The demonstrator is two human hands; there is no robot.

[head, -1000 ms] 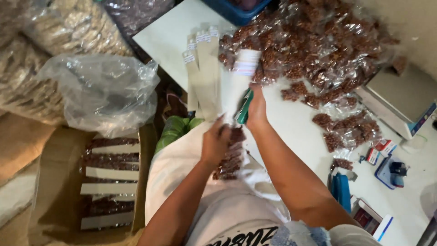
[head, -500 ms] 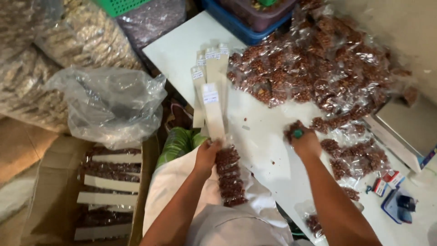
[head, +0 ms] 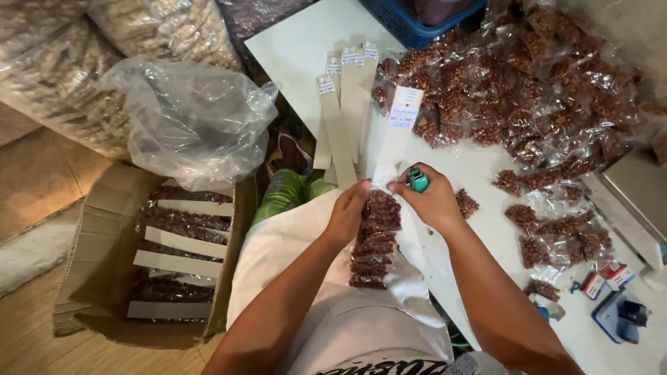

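Left hand (head: 345, 212) fingers closed on a card strip (head: 394, 135) hung with small bags of nuts (head: 374, 236), right hand (head: 429, 198) gripping a green stapler (head: 417, 180) at the strip's upper bags, over white desk (head: 295, 45) edge, cardboard box (head: 90, 278) of finished strips at left, loose nut bags (head: 528, 90) heaped at right.

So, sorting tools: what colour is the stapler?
Teal green, in the right hand; stapler, head view.

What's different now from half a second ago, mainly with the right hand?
The right hand has come back from the loose nut packets to the card strip, the green stapler in its fingers, meeting the left hand at the top of the hanging packet string. The left hand kept its grip; the spare strips and filled box stayed put.
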